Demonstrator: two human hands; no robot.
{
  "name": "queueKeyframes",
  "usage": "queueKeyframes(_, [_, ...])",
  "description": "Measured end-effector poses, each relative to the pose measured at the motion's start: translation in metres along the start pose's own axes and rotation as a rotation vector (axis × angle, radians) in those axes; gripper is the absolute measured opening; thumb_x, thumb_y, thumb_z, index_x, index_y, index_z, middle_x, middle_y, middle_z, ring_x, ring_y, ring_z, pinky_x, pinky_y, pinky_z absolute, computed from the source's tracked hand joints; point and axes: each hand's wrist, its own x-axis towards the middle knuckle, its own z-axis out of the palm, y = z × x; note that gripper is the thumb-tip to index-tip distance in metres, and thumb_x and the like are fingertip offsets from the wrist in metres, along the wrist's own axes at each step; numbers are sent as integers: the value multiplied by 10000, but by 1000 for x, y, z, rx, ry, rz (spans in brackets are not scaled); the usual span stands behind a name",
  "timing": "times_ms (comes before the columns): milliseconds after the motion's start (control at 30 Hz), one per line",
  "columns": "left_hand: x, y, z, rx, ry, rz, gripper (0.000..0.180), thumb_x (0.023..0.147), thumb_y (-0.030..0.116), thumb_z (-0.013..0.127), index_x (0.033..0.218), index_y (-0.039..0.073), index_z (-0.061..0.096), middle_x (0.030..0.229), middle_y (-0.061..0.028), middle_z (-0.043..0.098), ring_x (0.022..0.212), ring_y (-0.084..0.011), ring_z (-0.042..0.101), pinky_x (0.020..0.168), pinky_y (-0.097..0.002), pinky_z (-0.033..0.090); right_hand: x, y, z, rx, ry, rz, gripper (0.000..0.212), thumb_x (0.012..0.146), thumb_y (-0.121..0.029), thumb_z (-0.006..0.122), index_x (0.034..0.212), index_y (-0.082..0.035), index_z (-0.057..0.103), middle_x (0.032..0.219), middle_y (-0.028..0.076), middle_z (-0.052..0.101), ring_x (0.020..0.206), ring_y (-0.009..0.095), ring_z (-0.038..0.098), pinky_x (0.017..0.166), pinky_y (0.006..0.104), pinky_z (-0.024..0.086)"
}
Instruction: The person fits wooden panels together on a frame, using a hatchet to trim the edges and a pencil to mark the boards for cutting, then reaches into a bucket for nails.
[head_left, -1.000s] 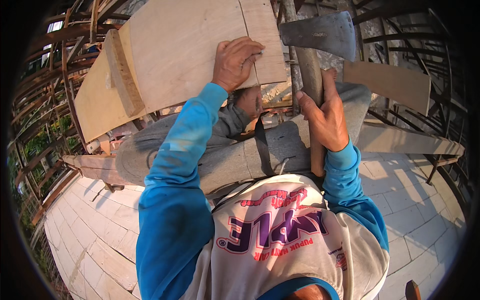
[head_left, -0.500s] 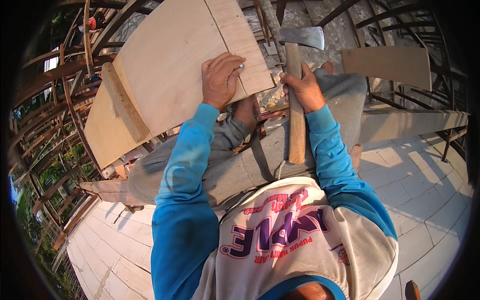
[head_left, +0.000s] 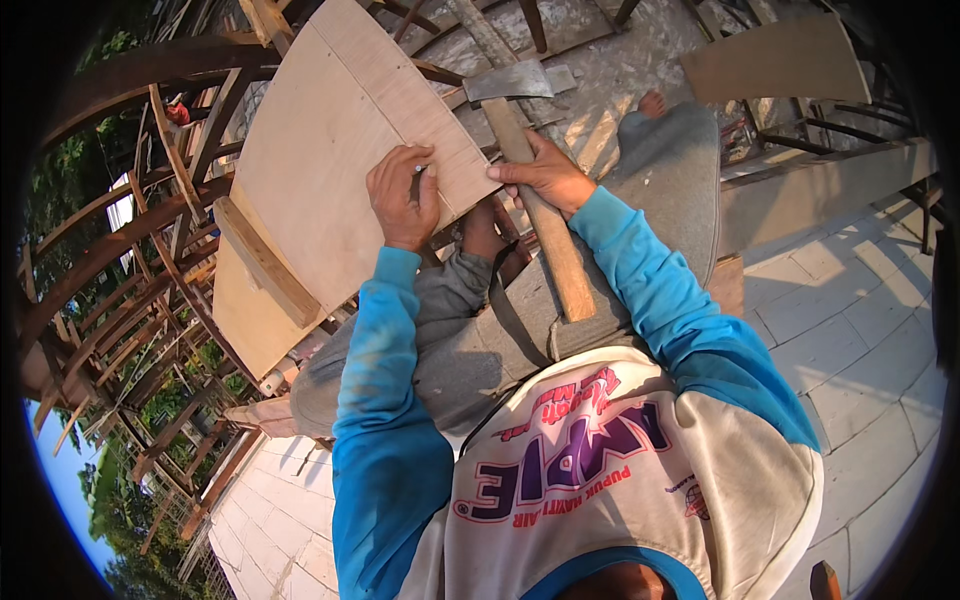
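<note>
A sheet of pale plywood point(head_left: 330, 150) with a straight line along its far right part lies tilted over my legs. My left hand point(head_left: 404, 195) rests on it, thumb and fingers pinching a small thin rod point(head_left: 419, 169); only its end shows, so its exact kind is unclear. My right hand point(head_left: 550, 172) is closed round the wooden handle of a hatchet point(head_left: 558, 255), just below its metal head. The thumb of that hand reaches the plywood's near right corner. The handle's butt lies over my grey trousers.
A wooden batten point(head_left: 265, 262) lies across the sheet's left part. Another board point(head_left: 780, 62) stands at the far right by a long beam point(head_left: 830, 195). Curved timber ribs point(head_left: 110, 240) rise on the left. Pale planks point(head_left: 850, 330) spread behind me on the right.
The hatchet and my right hand have shifted left, up to the plywood's corner, and the hatchet tilts more. My left hand has slid left and slightly nearer. The view has turned somewhat.
</note>
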Motion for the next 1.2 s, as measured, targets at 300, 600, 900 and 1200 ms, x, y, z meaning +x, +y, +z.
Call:
queueKeyframes(300, [1,3,0,55,-4,-12,100,807,63,627,900,51,592,1012,-72,656,1018,-273,597,909,-389,383,-2,0,-5,122,-68,80,515,790,-105,772,1182,-29,448,802,44,560,603,99,562,460,243,488])
queueKeyframes(600, [1,4,1,78,-47,-33,99,821,84,606,907,49,570,1046,-86,635,1026,-277,581,908,-394,372,-1,-1,-8,143,-99,124,483,796,-107,761,1154,-45,442,802,43,548,603,105,555,475,255,490])
queueKeyframes(900, [1,7,2,87,-46,-17,99,819,61,604,907,46,560,1047,-92,633,1033,-287,584,907,-398,368,-3,-1,-6,140,-105,121,564,779,-131,785,1190,-33,412,811,41,556,609,105,564,483,257,496])
queueKeyframes(1200, [-9,6,4,-112,126,-116,86,887,80,587,954,32,564,1070,-132,627,1026,-336,586,901,-419,425,-7,-3,1,61,-40,-28,493,762,-54,754,1141,2,444,829,66,580,597,124,576,478,267,500])
